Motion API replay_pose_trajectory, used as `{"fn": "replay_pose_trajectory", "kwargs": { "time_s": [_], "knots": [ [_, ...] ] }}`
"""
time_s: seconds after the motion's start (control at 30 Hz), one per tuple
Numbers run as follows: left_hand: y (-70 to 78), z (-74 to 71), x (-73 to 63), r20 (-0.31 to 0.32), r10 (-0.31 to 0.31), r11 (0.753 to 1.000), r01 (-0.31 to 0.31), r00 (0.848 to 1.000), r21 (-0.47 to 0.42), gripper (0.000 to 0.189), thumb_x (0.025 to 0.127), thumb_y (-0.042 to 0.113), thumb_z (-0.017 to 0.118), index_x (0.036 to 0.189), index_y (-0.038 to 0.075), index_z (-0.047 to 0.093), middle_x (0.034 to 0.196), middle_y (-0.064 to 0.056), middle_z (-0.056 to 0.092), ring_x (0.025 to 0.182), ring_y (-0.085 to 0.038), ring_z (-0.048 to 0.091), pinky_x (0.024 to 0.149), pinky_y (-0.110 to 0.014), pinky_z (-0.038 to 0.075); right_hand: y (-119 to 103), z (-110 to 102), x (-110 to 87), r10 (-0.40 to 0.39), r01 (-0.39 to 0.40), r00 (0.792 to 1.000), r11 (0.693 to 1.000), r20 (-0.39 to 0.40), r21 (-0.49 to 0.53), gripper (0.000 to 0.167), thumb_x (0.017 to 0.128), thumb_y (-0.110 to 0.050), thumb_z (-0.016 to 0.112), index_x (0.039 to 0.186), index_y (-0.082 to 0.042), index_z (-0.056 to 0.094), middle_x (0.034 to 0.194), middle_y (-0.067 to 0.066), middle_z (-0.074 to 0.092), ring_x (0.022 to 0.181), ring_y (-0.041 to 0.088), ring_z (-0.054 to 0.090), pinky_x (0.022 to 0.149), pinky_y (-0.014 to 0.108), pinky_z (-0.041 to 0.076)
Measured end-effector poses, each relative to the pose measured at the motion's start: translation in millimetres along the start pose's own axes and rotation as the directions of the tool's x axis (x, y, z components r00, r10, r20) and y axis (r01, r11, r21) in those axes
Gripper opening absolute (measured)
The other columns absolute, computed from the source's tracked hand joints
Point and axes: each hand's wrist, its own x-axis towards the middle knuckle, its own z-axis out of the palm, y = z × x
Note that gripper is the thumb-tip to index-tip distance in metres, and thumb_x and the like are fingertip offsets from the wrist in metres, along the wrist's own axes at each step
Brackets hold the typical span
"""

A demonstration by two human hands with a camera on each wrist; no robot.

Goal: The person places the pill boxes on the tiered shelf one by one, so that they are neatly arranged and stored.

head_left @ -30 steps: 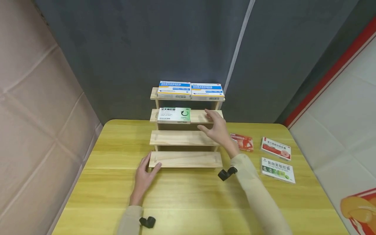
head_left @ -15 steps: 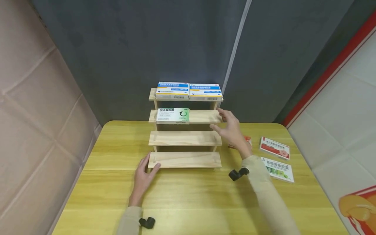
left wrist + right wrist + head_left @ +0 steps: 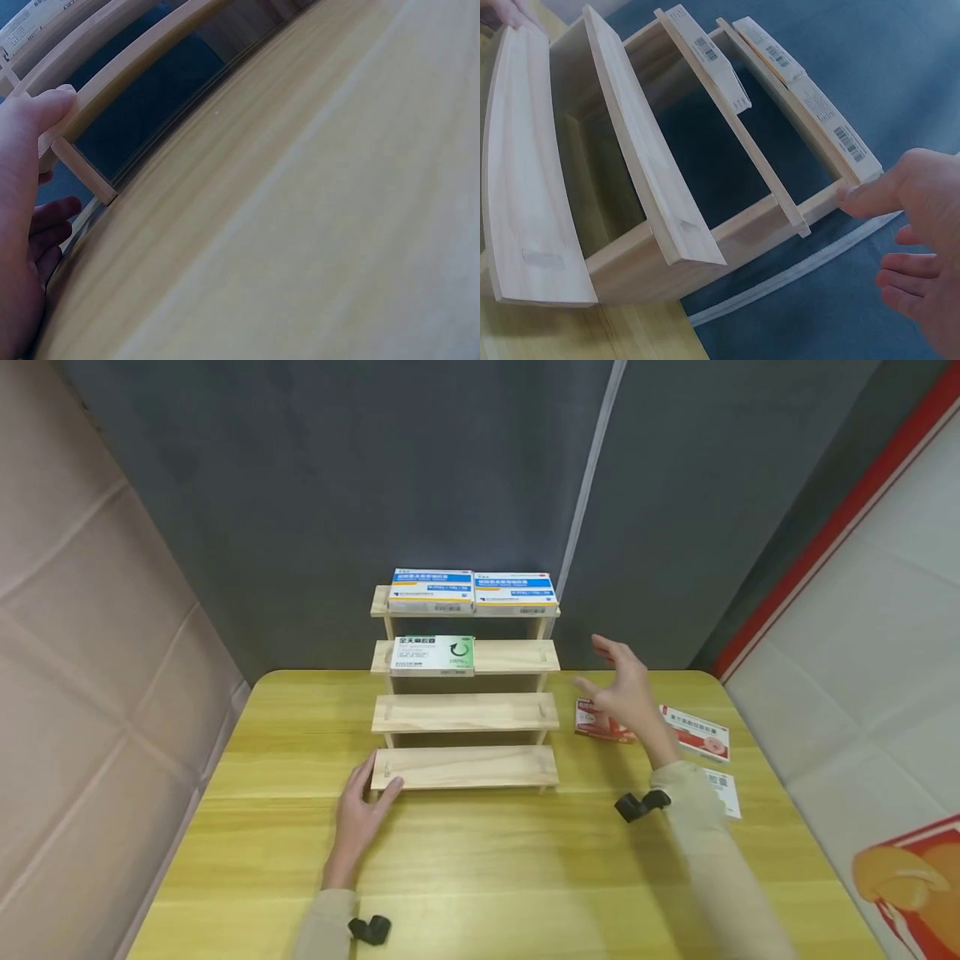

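Note:
A four-tier wooden step rack (image 3: 480, 766) stands on the table. My left hand (image 3: 357, 818) holds the left end of its lowest shelf, thumb over the front edge and the other fingers around the side. My right hand (image 3: 627, 695) hovers to the right of the rack, fingers spread and holding nothing. Below it lies a red medicine box (image 3: 596, 722), partly covered by the hand. A white and green medicine box (image 3: 431, 656) rests on the left half of the second shelf from the top. Two blue and white medicine boxes (image 3: 431, 591) sit side by side on the top shelf.
On the right of the table lie a red and white medicine box (image 3: 699, 733) and a white box (image 3: 726, 792), the latter mostly hidden by the right sleeve. A dark grey curtain (image 3: 300, 510) hangs behind the table (image 3: 480, 868); light walls flank both sides.
My right hand has moved right, from over the second shelf to beyond the rack near the red box. My left hand stays on the lowest shelf, and the boxes on the rack keep their places.

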Motion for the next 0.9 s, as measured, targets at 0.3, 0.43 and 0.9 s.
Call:
{"fn": "replay_pose_trajectory", "kwargs": {
  "time_s": [0.3,0.43,0.9],
  "knots": [
    [-2.2,-1.1,-0.7,-0.012,0.001,1.0,-0.002,1.0,-0.007,0.075,0.093,0.038,0.073,0.157,0.016,0.039,0.153,-0.016,0.047,0.144,-0.042,0.04,0.118,-0.068,0.029,14,-10,-1.7,0.071,-0.07,0.997,0.997,0.018,-0.035,0.075,0.089,-0.016,0.08,0.15,0.003,0.041,0.149,0.027,0.047,0.137,0.045,0.045,0.115,0.06,0.039],
    [-1.4,-1.0,-0.6,-0.023,0.002,1.0,-0.002,1.0,0.004,0.075,0.093,0.038,0.074,0.156,0.017,0.041,0.151,-0.016,0.049,0.142,-0.042,0.042,0.117,-0.067,0.031,22,-16,-6.5,0.106,-0.105,0.994,0.994,0.026,-0.034,0.076,0.09,-0.019,0.078,0.152,0.002,0.039,0.151,0.026,0.044,0.139,0.045,0.044,0.116,0.059,0.038],
    [-0.7,0.3,1.5,-0.014,0.011,1.0,-0.011,1.0,-0.004,0.076,0.092,0.037,0.075,0.156,0.016,0.04,0.152,-0.016,0.048,0.143,-0.042,0.041,0.117,-0.069,0.03,49,-35,-36.4,0.171,-0.166,0.984,0.982,0.052,-0.087,0.081,0.092,-0.03,0.076,0.156,-0.001,0.034,0.152,0.031,0.04,0.137,0.052,0.04,0.109,0.07,0.038]
  ]
}}
